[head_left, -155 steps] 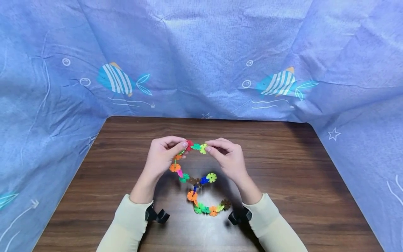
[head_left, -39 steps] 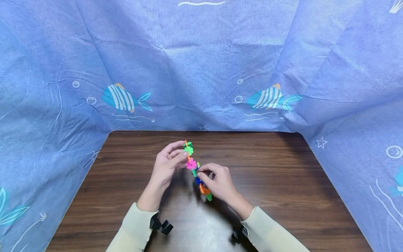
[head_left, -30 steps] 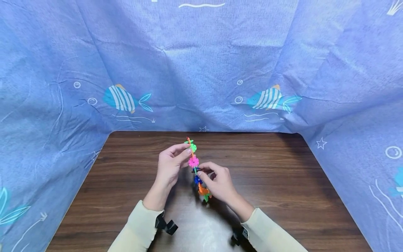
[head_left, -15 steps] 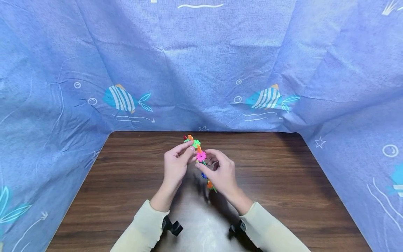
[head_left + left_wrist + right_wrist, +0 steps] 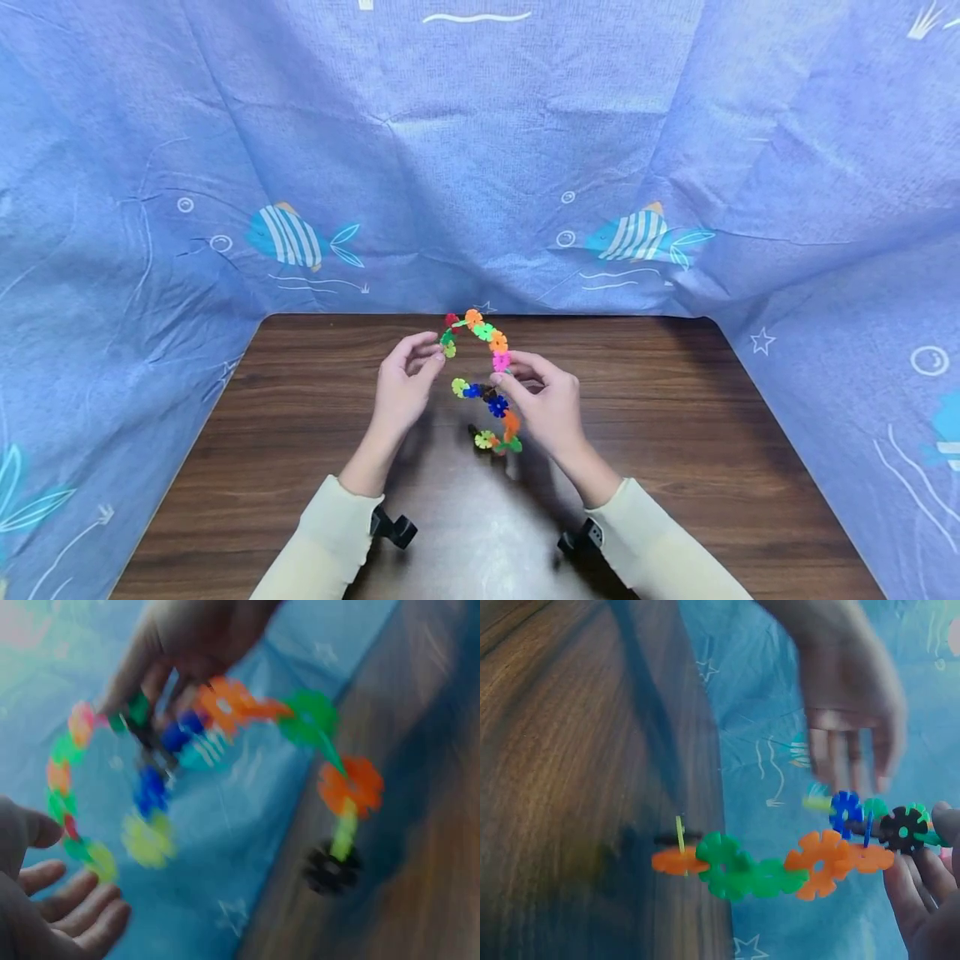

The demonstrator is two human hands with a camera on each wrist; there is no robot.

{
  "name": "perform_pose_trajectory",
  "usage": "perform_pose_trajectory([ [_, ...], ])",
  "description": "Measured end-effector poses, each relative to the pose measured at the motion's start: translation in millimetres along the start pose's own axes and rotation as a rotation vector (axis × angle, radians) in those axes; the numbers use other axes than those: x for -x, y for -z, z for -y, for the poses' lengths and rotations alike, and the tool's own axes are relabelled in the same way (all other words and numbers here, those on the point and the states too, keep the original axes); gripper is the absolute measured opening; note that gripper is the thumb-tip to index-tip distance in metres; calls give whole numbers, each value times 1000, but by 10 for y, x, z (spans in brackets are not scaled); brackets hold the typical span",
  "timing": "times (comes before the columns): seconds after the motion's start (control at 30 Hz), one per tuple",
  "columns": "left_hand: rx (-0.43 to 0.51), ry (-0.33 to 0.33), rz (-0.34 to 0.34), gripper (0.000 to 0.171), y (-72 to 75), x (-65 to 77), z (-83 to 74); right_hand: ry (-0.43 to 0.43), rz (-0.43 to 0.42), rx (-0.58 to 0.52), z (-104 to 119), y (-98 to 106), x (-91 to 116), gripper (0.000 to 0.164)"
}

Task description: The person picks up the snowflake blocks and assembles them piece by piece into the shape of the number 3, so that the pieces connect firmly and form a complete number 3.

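Note:
A curved chain of flower-shaped plastic discs (image 5: 498,341), slotted together in orange, green, pink, blue, brown and other colours, is held up over the table. My right hand (image 5: 546,398) pinches it at the middle of its right side, near the pink and green discs. At the upper left, my left hand (image 5: 408,374) is beside the yellow-green end disc (image 5: 450,349), thumb and fingers apart around that end. The fingers (image 5: 94,911) are spread and relaxed in the left wrist view. A short branch with a blue disc (image 5: 846,815) sticks out from the brown discs (image 5: 904,829).
The dark wood-grain table (image 5: 285,467) lies under both hands. A blue cloth (image 5: 480,167) printed with fish surrounds its back and sides. Each wrist carries a black camera mount (image 5: 393,528).
The chain has been turned over, so its curves now open leftward instead of rightward. My left hand has let go and drawn left; my right hand has shifted right with the chain.

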State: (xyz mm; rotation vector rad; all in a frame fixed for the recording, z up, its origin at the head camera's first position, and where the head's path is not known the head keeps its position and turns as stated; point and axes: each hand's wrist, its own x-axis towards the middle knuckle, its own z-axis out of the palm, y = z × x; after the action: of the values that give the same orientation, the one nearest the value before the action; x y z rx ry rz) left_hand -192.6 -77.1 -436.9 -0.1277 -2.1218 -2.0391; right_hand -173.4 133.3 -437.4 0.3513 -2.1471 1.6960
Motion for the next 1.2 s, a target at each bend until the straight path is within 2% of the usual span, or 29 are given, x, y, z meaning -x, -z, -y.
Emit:
perform_pose_trajectory([
  [0.07,-45,67,37,42,52,2,107,-44,22,-56,1,32,-17,30],
  [0.13,-35,149,134,45,99,15,199,-100,45,-124,-7,61,-36,29],
  [0.27,101,309,330,47,184,68,321,-218,77,-276,-76,103,-56,27],
  [0.33,178,356,393,48,223,93,348,-280,80,-338,-132,115,-54,26],
  [0.4,216,366,428,48,254,112,365,-345,71,-381,-205,123,-51,27],
  [0.53,233,349,433,44,265,115,393,-476,33,-412,-354,139,-37,29],
  [0.67,186,345,353,45,192,85,442,-569,12,-407,-489,154,-16,30],
  [0.8,145,380,307,57,51,42,539,-633,10,-385,-638,185,-7,29],
  [0.87,106,394,303,63,-27,17,596,-667,15,-369,-721,204,-7,29],
  [0.97,-7,375,301,69,-135,-25,681,-707,35,-334,-846,226,-18,32],
  [1.07,-188,333,318,75,-196,-60,740,-728,66,-275,-938,242,-38,32],
  [1.2,-481,252,356,82,-205,-77,745,-728,118,-163,-1003,271,-72,30],
])
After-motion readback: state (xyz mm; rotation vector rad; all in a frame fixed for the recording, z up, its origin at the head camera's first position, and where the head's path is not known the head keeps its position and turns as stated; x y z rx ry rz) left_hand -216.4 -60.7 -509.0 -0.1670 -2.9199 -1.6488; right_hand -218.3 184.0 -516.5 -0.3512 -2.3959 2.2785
